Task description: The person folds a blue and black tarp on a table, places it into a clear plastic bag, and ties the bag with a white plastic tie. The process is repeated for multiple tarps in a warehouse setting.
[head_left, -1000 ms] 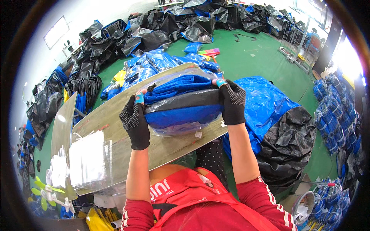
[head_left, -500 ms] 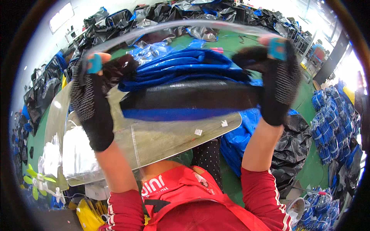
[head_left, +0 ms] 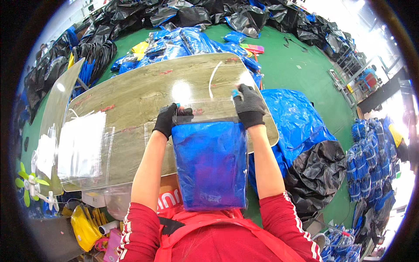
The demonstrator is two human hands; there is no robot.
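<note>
A clear plastic bag (head_left: pixel 209 118) with a folded blue tarp (head_left: pixel 209 163) inside hangs over the table's near edge, against my front. My left hand (head_left: pixel 168 119), in a black knitted glove with bare fingertips and blue tape, is closed on the bag's upper left corner. At the upper right corner, my right hand (head_left: pixel 250 106), gloved and taped likewise, has its fingers curled together at the bag's clear flap. Its fingertips are slightly blurred. The bag's mouth lies on the tabletop between my hands.
The wood-patterned table (head_left: pixel 144 96) bears a stack of clear bags (head_left: pixel 82 146) at left and a curved white strip (head_left: pixel 213 79). Blue packages (head_left: pixel 174 46) lie beyond it. A blue and black tarp heap (head_left: pixel 301 126) is at right, a green fan (head_left: pixel 29 185) at lower left.
Both hands have come down and closer together from a raised, wide position. The folded tarp, earlier lengthwise and high between them, now sits bagged and hanging near my body.
</note>
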